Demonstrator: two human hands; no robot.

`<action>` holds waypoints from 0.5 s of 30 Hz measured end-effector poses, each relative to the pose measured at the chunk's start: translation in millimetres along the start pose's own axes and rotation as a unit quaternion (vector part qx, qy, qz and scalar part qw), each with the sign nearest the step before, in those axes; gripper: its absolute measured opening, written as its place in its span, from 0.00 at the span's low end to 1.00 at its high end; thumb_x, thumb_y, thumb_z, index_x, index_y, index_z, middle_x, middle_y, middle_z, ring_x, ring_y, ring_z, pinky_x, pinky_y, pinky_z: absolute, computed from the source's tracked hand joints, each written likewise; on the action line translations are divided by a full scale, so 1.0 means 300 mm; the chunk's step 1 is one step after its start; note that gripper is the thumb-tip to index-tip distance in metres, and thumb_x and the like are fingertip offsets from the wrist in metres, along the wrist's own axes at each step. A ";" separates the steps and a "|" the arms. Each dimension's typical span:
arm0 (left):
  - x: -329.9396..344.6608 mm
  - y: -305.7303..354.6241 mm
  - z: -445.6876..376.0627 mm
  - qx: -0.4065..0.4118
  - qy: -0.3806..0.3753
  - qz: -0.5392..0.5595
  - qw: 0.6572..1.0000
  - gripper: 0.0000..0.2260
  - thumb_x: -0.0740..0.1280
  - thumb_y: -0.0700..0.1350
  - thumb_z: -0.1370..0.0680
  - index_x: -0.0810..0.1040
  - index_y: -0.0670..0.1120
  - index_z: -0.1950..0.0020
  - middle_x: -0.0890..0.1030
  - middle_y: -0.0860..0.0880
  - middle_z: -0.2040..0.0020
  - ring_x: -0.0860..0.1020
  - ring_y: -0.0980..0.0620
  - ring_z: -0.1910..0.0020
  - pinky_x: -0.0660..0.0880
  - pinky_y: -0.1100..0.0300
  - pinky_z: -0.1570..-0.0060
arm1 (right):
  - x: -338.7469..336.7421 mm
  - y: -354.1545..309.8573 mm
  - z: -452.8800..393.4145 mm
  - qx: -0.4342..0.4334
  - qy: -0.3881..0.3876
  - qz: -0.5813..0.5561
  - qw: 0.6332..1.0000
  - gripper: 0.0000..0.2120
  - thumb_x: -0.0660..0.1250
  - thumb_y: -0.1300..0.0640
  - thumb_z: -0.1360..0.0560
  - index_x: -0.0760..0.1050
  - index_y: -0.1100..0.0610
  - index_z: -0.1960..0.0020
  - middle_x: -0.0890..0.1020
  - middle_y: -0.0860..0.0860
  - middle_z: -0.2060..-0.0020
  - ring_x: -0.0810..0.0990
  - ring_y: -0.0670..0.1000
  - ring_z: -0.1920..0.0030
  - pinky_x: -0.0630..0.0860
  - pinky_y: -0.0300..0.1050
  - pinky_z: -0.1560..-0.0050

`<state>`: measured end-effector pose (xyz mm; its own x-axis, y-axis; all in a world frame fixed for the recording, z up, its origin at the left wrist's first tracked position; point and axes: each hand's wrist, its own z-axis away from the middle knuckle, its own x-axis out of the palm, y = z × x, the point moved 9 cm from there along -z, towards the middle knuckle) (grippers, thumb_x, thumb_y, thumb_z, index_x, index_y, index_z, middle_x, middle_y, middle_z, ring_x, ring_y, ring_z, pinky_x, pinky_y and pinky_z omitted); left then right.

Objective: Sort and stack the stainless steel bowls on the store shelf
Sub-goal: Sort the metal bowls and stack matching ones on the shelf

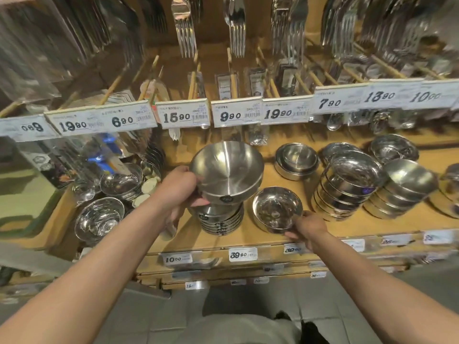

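Observation:
A large brushed steel bowl (227,170) tops a stack of nested bowls (221,219) at the middle of the wooden shelf (248,239). My left hand (180,192) grips the left rim of that top bowl, thumb over the edge. Just right of the stack sits a small shiny bowl (277,209); my right hand (306,227) pinches its near right rim. Both bowls stand upright.
More bowl stacks stand to the right (347,184) (402,187) and a low pair (296,161) behind. Loose shiny bowls (99,219) lie at left. Price tags (185,116) line the rail above, with packed forks and cutlery (185,28) hanging overhead.

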<state>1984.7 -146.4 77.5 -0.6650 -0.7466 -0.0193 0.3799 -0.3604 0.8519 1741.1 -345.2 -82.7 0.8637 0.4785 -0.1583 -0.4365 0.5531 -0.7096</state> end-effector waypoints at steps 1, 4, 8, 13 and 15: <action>0.013 -0.001 0.000 0.000 -0.005 -0.002 1.000 0.15 0.61 0.33 0.19 0.72 0.38 0.33 0.82 0.35 0.42 0.86 0.40 0.53 0.84 0.46 0.54 | -0.010 0.006 0.012 -0.002 0.004 -0.007 1.000 0.04 0.68 0.65 0.21 0.74 0.61 0.47 0.84 0.63 0.52 0.85 0.58 0.67 0.83 0.46 0.72; 0.059 -0.002 0.006 0.001 -0.014 0.003 1.000 0.12 0.61 0.33 0.19 0.72 0.38 0.36 0.82 0.34 0.44 0.87 0.42 0.57 0.84 0.53 0.64 | -0.051 0.018 0.061 -0.014 -0.002 -0.033 0.999 0.10 0.67 0.67 0.21 0.74 0.64 0.40 0.84 0.63 0.53 0.86 0.57 0.67 0.84 0.46 0.71; 0.133 -0.004 0.011 -0.002 -0.040 -0.016 0.999 0.04 0.62 0.34 0.19 0.73 0.40 0.45 0.84 0.37 0.56 0.86 0.46 0.66 0.82 0.57 0.71 | -0.137 0.009 0.162 -0.025 -0.017 -0.074 0.997 0.13 0.65 0.69 0.21 0.73 0.64 0.37 0.84 0.63 0.48 0.87 0.58 0.62 0.85 0.48 0.65; 0.196 -0.014 0.026 0.010 -0.054 -0.035 0.998 0.10 0.60 0.34 0.19 0.70 0.33 0.38 0.77 0.40 0.63 0.80 0.49 0.69 0.82 0.57 0.71 | -0.270 0.018 0.304 0.005 -0.035 -0.122 0.992 0.14 0.62 0.71 0.20 0.70 0.68 0.35 0.80 0.67 0.41 0.85 0.63 0.52 0.85 0.48 0.66; 0.229 -0.020 0.053 0.009 -0.060 -0.018 0.998 0.09 0.59 0.33 0.18 0.69 0.33 0.38 0.76 0.40 0.60 0.79 0.48 0.65 0.80 0.59 0.75 | -0.332 0.007 0.349 -0.006 -0.026 -0.121 0.992 0.18 0.63 0.72 0.21 0.69 0.67 0.32 0.80 0.66 0.41 0.85 0.63 0.52 0.84 0.44 0.70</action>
<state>1926.4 -186.6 79.4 -0.7509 -0.6603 0.0128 0.3440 -0.3744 0.8611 1627.7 -320.4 3.5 0.9289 0.3666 0.0530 -0.2144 0.6487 -0.7302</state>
